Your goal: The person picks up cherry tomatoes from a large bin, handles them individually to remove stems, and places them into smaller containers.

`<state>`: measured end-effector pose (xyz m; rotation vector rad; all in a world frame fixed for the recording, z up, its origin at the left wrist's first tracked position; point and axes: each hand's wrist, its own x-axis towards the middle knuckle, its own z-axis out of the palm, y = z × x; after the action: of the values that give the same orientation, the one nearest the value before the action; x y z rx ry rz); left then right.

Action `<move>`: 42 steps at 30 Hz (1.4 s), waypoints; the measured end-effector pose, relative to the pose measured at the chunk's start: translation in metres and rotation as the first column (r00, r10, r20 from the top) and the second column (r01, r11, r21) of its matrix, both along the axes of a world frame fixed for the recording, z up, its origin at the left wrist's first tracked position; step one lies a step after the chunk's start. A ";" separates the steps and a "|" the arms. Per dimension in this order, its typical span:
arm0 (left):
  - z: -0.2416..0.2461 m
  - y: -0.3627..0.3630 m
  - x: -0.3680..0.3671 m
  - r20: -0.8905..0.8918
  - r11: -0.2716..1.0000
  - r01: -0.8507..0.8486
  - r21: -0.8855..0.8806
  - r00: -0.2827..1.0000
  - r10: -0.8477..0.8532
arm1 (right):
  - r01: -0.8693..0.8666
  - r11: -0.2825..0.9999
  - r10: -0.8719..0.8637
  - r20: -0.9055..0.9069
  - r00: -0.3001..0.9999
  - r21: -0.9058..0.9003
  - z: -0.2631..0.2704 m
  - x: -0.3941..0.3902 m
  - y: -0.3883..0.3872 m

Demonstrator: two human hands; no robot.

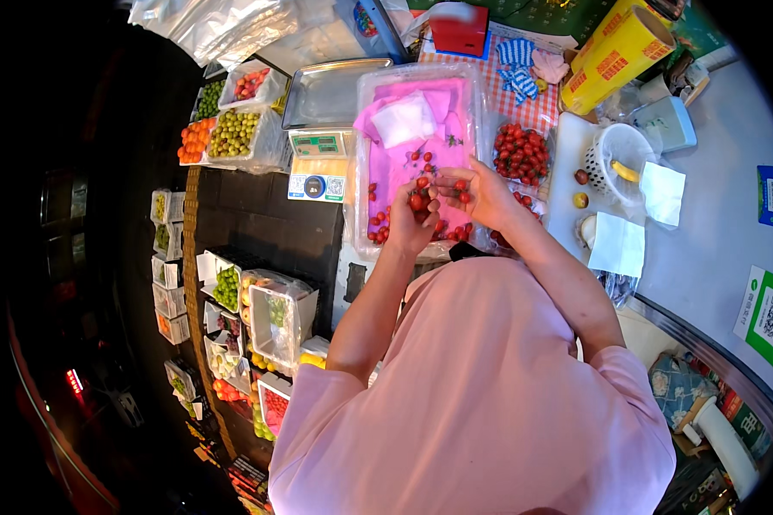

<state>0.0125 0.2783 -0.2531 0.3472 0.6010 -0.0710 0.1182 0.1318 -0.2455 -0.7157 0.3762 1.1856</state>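
Observation:
My left hand (410, 222) is cupped around several red cherry tomatoes (417, 201) above a plastic-lined tray (365, 161). Close beside it, my right hand (486, 196) has two cherry tomatoes (462, 192) at its curled fingers, and its fingertips reach toward the left hand. Pink paper (393, 158) lines the tray, with a folded white sheet (404, 121) lying at the far end. More loose cherry tomatoes (379, 225) lie along the tray's near and left sides, and green stems (454, 140) lie at its right. To the right sits a full container of cherry tomatoes (521, 151).
A scale (315, 145) with a metal pan (335, 96) stands left of the tray. On the right are a white basket (618, 154) holding a banana (625, 171) and a yellow roll tube (618, 61). Boxed fruit (235, 133) stands further left.

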 end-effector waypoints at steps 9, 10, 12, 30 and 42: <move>-0.005 0.003 -0.008 -0.005 0.996 -0.023 -0.090 1.000 0.022 | -0.139 0.967 0.180 0.188 0.966 -0.214 -0.018 -0.006 -0.007; -0.007 0.004 -0.010 0.000 0.995 -0.022 -0.098 1.000 0.022 | -0.118 0.961 0.166 0.182 0.969 -0.249 -0.019 -0.007 -0.006; -0.010 0.007 -0.014 0.014 0.992 -0.023 -0.125 1.000 0.025 | -0.079 0.945 0.139 0.171 0.975 -0.318 -0.017 -0.011 -0.001; -0.011 -0.030 -0.003 -0.072 0.976 0.064 -0.209 0.994 -0.080 | 0.233 0.868 -0.106 0.295 0.950 -0.439 -0.005 -0.021 -0.076; -0.036 -0.113 0.038 -0.082 0.924 0.285 -0.257 0.946 -0.315 | 0.609 0.543 0.561 0.789 0.250 -0.579 0.009 -0.076 -0.107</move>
<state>0.0506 0.1653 -0.2886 0.1960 0.6485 -0.4612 0.0424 0.0244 -0.2368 -2.2312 -0.2159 0.1115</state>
